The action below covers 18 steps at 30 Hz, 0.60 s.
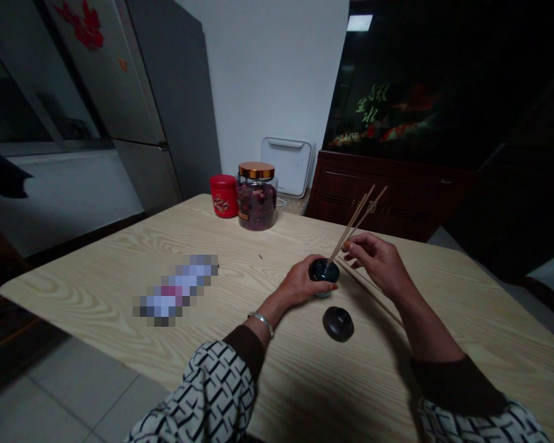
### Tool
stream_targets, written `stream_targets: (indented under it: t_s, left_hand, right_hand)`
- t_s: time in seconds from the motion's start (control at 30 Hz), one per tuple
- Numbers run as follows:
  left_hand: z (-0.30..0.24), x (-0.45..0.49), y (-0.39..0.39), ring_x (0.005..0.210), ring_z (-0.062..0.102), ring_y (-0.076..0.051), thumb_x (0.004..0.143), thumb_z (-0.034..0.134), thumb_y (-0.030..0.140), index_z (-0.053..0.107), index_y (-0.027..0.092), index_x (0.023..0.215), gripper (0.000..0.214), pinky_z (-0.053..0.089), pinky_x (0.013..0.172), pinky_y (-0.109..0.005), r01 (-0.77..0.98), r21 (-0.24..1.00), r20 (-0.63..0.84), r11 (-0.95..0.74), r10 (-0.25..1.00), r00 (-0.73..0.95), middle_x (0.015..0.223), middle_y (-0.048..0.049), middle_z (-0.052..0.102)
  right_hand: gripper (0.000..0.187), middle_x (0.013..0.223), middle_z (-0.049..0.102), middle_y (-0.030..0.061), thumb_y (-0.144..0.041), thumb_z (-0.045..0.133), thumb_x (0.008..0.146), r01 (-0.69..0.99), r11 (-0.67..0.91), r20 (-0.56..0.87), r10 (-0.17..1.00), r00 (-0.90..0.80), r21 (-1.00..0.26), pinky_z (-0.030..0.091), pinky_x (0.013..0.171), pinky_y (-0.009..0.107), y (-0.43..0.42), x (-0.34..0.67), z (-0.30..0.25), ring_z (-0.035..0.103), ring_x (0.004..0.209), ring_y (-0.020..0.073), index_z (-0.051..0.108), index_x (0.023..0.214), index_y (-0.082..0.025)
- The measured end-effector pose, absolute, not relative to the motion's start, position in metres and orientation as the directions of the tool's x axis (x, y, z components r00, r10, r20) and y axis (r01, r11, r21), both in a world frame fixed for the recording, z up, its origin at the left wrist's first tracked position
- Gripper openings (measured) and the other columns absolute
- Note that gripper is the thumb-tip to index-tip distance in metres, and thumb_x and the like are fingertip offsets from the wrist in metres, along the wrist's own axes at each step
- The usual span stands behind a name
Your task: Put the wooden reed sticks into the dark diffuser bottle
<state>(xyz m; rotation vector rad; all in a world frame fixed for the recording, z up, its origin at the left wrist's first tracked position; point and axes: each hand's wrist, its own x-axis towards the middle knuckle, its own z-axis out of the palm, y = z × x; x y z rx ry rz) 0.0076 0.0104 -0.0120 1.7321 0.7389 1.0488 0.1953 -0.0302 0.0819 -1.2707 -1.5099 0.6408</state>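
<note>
My left hand (302, 280) is wrapped round a small dark glossy bottle (325, 269) with a ribbed neck, which stands on the table. Several thin wooden reed sticks (354, 221) rise out of its mouth, leaning to the right and fanning apart at the top. At their lower part, my right hand (373, 258) has its thumb and forefinger closed in a pinch on the sticks. One more stick (373, 288) lies on the tabletop, partly under my right forearm. Nearer to me sits a dark round domed cap (338, 324), apart from both hands.
On the pale wooden table (240, 295) lies a blurred-out oblong item (178, 290) at left. A red canister (224, 195) and a glass jar (257, 200) with a copper lid stand at the back. Behind are a white panel device (286, 166), a fridge (170, 92) and a fish tank (397, 117).
</note>
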Motion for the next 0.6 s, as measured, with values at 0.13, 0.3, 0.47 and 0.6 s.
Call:
stream_targets:
  t_s: [0.13,0.3,0.47,0.6]
  left_hand:
    - [-0.012,0.008,0.010,0.103,0.062,-0.025,0.062,0.088,0.039,0.059,0.017,0.124,0.072,0.050,0.094,-0.041,0.013,0.932,0.317,-0.361,0.834,0.451,0.112,-0.0112,0.067]
    - [-0.012,0.007,0.010,0.103,0.062,-0.025,0.062,0.088,0.037,0.059,0.017,0.124,0.072,0.050,0.096,-0.043,-0.008,0.940,0.308,-0.342,0.836,0.455,0.112,-0.0117,0.067]
    - [-0.012,0.007,0.011,0.104,0.062,-0.026,0.062,0.088,0.038,0.059,0.017,0.124,0.072,0.050,0.096,-0.043,-0.007,0.942,0.300,-0.336,0.832,0.466,0.112,-0.0118,0.066]
    - [-0.013,0.007,0.012,0.103,0.062,-0.025,0.062,0.087,0.040,0.058,0.017,0.125,0.073,0.050,0.096,-0.044,-0.003,0.940,0.303,-0.341,0.830,0.468,0.111,-0.0116,0.066]
  right_hand:
    - [0.026,0.082,0.069,0.0056,-0.043,0.058,0.087,0.738,0.163,0.255,0.967,0.013,-0.655,0.049,0.061,0.028,-0.023,0.238,0.072,0.065,0.069,0.0172,0.065,0.089,-0.018]
    - [0.018,0.094,0.073,0.0144,-0.027,0.056,0.082,0.992,-0.127,-0.010,0.992,0.127,-0.007,0.043,0.068,0.033,-0.018,0.270,0.045,0.067,0.087,0.0277,0.070,0.086,-0.019]
    - [0.025,0.105,0.072,0.0217,-0.025,0.053,0.081,0.982,-0.159,-0.104,0.980,0.169,0.100,0.044,0.070,0.035,-0.019,0.262,0.034,0.068,0.094,0.0311,0.073,0.093,-0.015]
    - [0.025,0.104,0.072,0.0222,-0.026,0.055,0.080,0.982,-0.155,-0.104,0.981,0.166,0.110,0.045,0.070,0.035,-0.019,0.259,0.034,0.069,0.093,0.0311,0.074,0.092,-0.014]
